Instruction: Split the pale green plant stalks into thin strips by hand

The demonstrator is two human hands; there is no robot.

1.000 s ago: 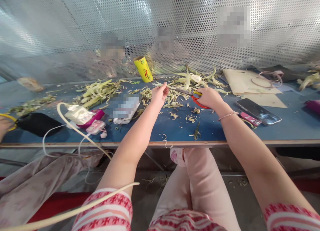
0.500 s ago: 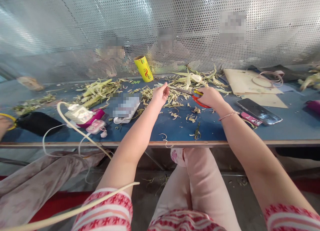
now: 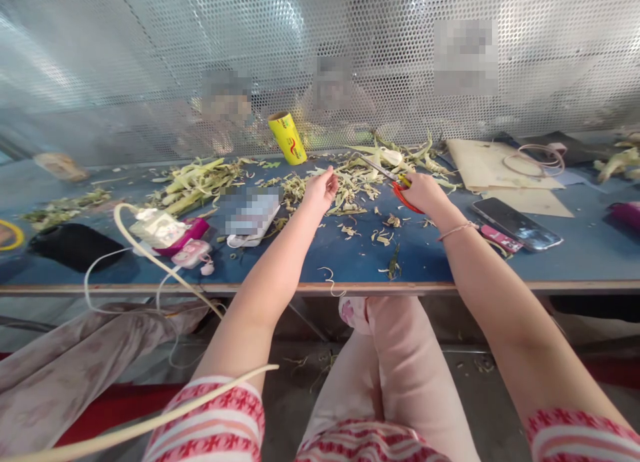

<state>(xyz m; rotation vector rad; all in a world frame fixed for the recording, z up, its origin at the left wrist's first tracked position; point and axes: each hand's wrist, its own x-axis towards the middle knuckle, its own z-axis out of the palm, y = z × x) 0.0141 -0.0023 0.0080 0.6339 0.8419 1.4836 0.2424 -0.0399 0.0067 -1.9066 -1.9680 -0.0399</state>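
My right hand [image 3: 424, 194] is closed around the red and yellow handles of a pair of scissors [image 3: 380, 168]. Their metal blades point up and to the left, over pale plant trimmings [image 3: 357, 192]. To the left of the blades, my left hand [image 3: 323, 187] is raised with its fingers curled into a pinch, apart from the scissors. Anything between those fingertips is too small to make out. Pale husk-like leaves [image 3: 390, 157] lie behind the scissors, and a yellow printed tube [image 3: 289, 139] stands tilted behind my left hand.
Left of my arm lie a phone [image 3: 253, 219], a pink and white gadget [image 3: 175, 234] with cables, a black pouch [image 3: 77, 247] and a stalk pile [image 3: 195, 182]. Another phone [image 3: 517, 223] and cardboard [image 3: 493, 165] lie right. A perforated metal panel [image 3: 350, 22] backs the blue table [image 3: 300, 269].
The scissors have swung away from my left fingertips, their blades now angled more upward. My right hand has shifted slightly right. My left hand has stayed in place.
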